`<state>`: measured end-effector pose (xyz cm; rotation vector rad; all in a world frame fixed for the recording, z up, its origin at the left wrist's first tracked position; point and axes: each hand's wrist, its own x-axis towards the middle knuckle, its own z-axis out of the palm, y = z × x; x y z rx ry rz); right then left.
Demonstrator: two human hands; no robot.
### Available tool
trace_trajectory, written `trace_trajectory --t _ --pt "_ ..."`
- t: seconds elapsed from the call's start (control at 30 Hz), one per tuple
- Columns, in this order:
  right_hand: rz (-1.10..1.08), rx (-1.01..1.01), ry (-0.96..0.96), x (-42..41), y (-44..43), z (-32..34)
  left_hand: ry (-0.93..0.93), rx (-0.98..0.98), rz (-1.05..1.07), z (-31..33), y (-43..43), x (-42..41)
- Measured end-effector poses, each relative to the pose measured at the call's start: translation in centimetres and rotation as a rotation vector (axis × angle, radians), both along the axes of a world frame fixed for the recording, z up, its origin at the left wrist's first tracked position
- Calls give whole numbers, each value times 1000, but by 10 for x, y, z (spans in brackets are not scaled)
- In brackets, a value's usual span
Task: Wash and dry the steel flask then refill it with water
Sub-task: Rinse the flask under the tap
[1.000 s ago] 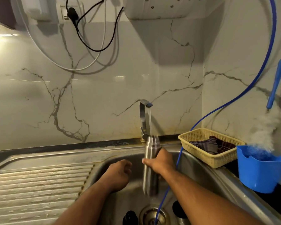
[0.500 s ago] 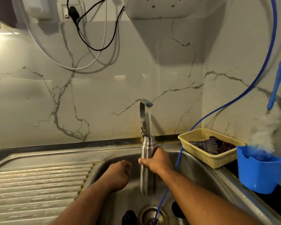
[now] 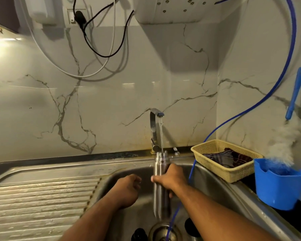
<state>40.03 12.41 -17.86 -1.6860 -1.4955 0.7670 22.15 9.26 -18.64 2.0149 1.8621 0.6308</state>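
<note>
Left of the tap (image 3: pixel 154 129) and below it, the left hand (image 3: pixel 127 190) is hovering over the sink (image 3: pixel 215 192), fingers loosely curled and holding nothing. Straight under the tap's spout, the steel flask (image 3: pixel 161 199) is standing upright, its mouth taking the running water. The right hand (image 3: pixel 170 178) is gripping the flask's body, fingers wrapped round it. Right of the tap, a yellow basket (image 3: pixel 233 174) is holding a dark cloth (image 3: pixel 224 159); farther right, a blue tub (image 3: pixel 278 190) is carrying a fluffy brush (image 3: pixel 294 94).

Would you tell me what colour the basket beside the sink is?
Pale yellow basket, clearest in the head view.
</note>
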Motion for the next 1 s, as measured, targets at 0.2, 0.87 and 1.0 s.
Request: trace_trajectory --t 0.2,0.87,1.0 --pt "27 -66 -13 -1 0 -3 3 -18 -8 1 -2 2" --pt "329 138 785 8 -18 39 -795 -294 -142 8 -9 -35" --pt "4 124 986 18 -12 42 -943 -189 -116 21 -13 -36"
